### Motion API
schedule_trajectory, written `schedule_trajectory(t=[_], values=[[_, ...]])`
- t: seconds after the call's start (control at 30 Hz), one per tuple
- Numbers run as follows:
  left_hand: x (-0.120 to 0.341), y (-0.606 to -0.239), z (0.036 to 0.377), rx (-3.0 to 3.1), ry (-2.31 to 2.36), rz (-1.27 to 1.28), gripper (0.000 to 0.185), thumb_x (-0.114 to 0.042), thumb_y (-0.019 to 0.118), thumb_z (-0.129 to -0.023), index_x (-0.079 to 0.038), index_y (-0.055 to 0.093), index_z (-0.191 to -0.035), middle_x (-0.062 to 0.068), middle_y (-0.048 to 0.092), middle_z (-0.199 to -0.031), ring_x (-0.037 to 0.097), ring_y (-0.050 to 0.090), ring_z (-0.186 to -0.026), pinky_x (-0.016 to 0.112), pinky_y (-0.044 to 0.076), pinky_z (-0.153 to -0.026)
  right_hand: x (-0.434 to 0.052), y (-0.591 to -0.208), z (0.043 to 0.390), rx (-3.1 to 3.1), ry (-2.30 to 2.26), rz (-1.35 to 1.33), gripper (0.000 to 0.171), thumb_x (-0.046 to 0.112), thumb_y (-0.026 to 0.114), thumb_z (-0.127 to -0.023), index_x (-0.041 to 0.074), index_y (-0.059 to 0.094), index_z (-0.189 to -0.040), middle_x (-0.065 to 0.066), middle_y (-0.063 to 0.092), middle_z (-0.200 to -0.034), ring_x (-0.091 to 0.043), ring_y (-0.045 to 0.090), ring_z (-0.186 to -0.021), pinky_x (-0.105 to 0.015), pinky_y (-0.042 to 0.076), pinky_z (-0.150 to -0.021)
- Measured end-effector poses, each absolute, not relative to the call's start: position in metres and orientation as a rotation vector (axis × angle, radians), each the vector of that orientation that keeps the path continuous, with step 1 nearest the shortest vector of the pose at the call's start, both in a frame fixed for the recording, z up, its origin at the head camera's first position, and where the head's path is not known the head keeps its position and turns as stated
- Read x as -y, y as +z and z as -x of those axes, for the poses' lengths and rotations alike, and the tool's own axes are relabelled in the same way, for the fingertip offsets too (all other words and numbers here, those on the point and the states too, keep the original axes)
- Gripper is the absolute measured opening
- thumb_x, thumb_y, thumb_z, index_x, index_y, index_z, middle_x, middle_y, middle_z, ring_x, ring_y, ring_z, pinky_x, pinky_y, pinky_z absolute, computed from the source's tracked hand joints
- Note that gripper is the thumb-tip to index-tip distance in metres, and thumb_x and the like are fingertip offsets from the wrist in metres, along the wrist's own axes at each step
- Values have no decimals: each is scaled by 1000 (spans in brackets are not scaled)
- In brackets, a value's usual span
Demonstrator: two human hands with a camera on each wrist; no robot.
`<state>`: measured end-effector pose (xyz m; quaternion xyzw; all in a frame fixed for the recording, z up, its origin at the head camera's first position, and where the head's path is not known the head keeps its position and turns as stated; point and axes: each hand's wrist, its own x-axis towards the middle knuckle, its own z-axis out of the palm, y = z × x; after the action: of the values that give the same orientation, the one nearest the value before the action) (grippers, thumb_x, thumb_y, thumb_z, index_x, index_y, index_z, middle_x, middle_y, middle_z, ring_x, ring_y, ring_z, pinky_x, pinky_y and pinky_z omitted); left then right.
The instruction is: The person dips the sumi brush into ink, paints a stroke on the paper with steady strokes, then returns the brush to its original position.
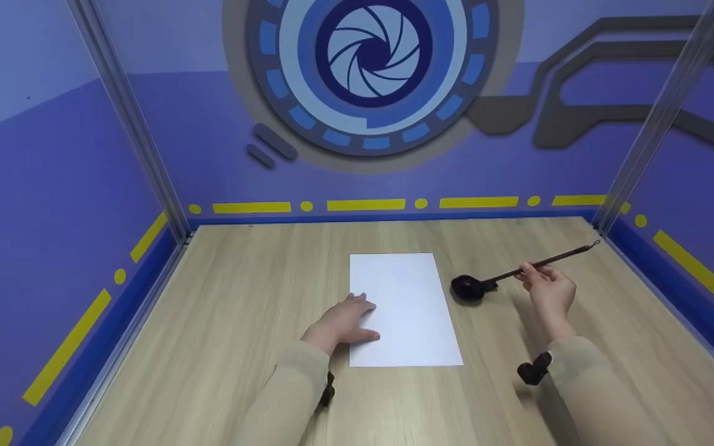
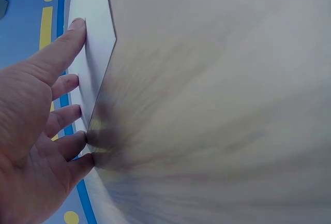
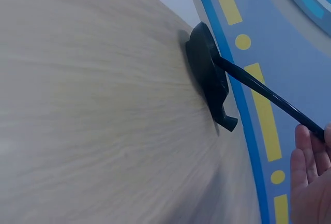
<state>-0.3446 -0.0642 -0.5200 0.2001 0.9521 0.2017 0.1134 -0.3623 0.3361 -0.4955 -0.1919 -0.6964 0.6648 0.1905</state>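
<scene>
A sheet of white paper [image 1: 406, 310] lies flat on the wooden table. My left hand [image 1: 341, 319] rests on its left edge with fingers spread; the left wrist view shows the thumb and fingertips touching the paper [image 2: 98, 38]. To the right of the sheet sits a small round black dish [image 1: 467, 290] with a short stub on its side. With thumb and fingers, my right hand [image 1: 550, 294] pinches a thin dark brush [image 1: 561, 256] that has a hanging loop at its far end. The brush slants down to the dish [image 3: 204, 61], and its tip is hidden there.
The wooden table [image 1: 239, 297] meets blue-purple walls [image 1: 196, 136] with yellow markings at the back and sides. Metal posts [image 1: 146, 136] stand at the back corners. A black wrist device [image 1: 534, 369] is worn on the right forearm.
</scene>
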Motion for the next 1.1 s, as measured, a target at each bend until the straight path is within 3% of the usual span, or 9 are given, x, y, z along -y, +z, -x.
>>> schedule_trajectory(t=[0.53,1.1], values=[[65,-521,343,-2791,633,-568,69,-40,78,-91,-10,55,-148,13,38,-166,35,29,-158,48,27,-130,-336,-497,363,2017,1827,569,32,21,69,-100,0,67,-124,18,74,-82,3,74,-77,-12,60,-74],[65,-521,343,-2787,636,-555,67,-39,78,-92,-11,55,-148,11,37,-167,34,28,-158,48,27,-130,-333,-482,360,2020,1660,429,33,27,72,-97,2,70,-119,20,75,-83,6,73,-78,-10,59,-76]])
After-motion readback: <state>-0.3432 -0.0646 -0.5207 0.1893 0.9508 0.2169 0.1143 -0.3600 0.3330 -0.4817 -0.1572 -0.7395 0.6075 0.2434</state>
